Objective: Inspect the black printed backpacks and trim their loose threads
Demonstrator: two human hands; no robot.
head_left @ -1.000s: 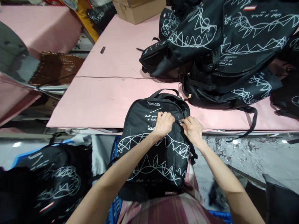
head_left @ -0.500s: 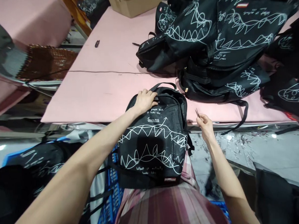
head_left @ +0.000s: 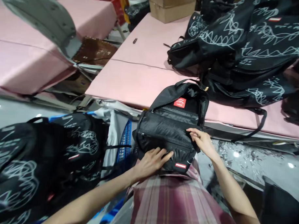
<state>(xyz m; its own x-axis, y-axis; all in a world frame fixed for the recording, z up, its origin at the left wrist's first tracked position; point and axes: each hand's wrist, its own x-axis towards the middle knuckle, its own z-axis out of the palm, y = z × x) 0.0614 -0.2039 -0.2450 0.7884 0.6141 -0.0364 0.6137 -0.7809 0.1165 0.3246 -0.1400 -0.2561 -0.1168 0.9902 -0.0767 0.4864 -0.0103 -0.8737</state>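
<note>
A black backpack [head_left: 163, 125] lies on my lap against the table's edge, opened up with its front panel folded down toward me. Inside show a mesh pocket [head_left: 168, 127], a zip and a red label [head_left: 179, 102]. My left hand [head_left: 154, 162] rests on the lower part of the folded panel, fingers stretched out over the fabric. At the right end of the mesh pocket is my right hand [head_left: 200, 140], thumb and fingers pinched together at the bag's side. Whatever those fingers hold is too small to make out; no pointed tool is visible.
More black backpacks with white scribbles [head_left: 223, 36] are heaped on the pink table [head_left: 133, 75] at the right. A cardboard box [head_left: 171, 8] stands behind. Several bags [head_left: 82, 139] lie low at my left. A chair [head_left: 44, 20] is at upper left; scraps litter the floor.
The backpack has gone from closed-front, printed side up, to opened with its lining showing. My left hand moved from its top down to the panel. My right hand moved in to the bag.
</note>
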